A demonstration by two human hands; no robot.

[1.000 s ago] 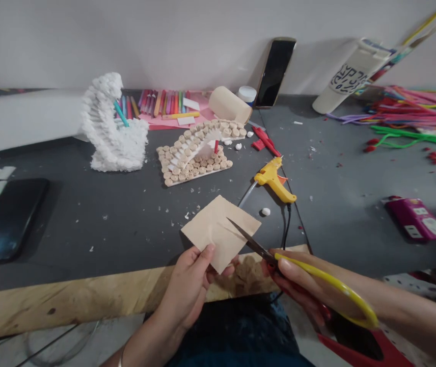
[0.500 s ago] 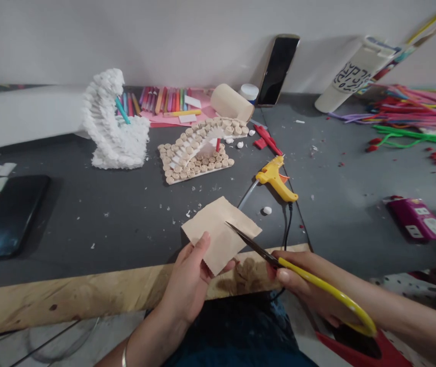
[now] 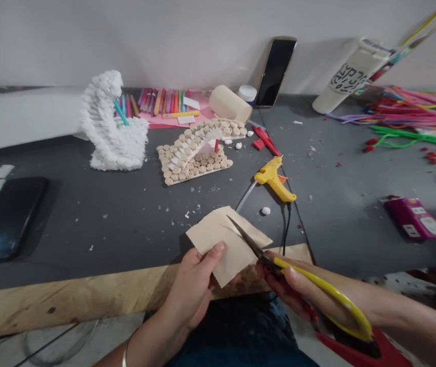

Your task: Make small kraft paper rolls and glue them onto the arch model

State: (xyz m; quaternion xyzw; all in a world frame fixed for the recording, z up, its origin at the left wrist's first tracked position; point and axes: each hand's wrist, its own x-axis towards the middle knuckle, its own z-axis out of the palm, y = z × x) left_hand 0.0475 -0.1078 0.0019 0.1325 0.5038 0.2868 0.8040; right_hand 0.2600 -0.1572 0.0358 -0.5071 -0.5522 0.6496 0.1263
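Observation:
A square of tan paper [image 3: 218, 234] with zigzag edges is pinched in my left hand [image 3: 195, 285], thumb on top and fingers underneath. My right hand [image 3: 298, 285] grips a pair of scissors [image 3: 325, 290] with large yellow and red handles. One dark blade lies over the paper's face, pointing up and left; the other blade is hidden, apparently behind the sheet. Just beyond the paper, a yellow glue gun [image 3: 273, 178] with a clear glue stick rests on the table. Behind it stands a small arched model [image 3: 198, 150] covered with rolled paper coils.
A white textured model [image 3: 114, 122] stands at the back left, near a row of coloured sticks [image 3: 164, 102]. One phone [image 3: 9, 216] lies at left, another [image 3: 277, 71] leans on the wall. Pipe cleaners [image 3: 412, 109], a white tumbler [image 3: 351, 76] and a purple power adapter [image 3: 416, 218] are at right.
Both hands have shifted slightly, the paper moving down and right and turning a little. My right hand has closed in toward the sheet's edge with the scissors.

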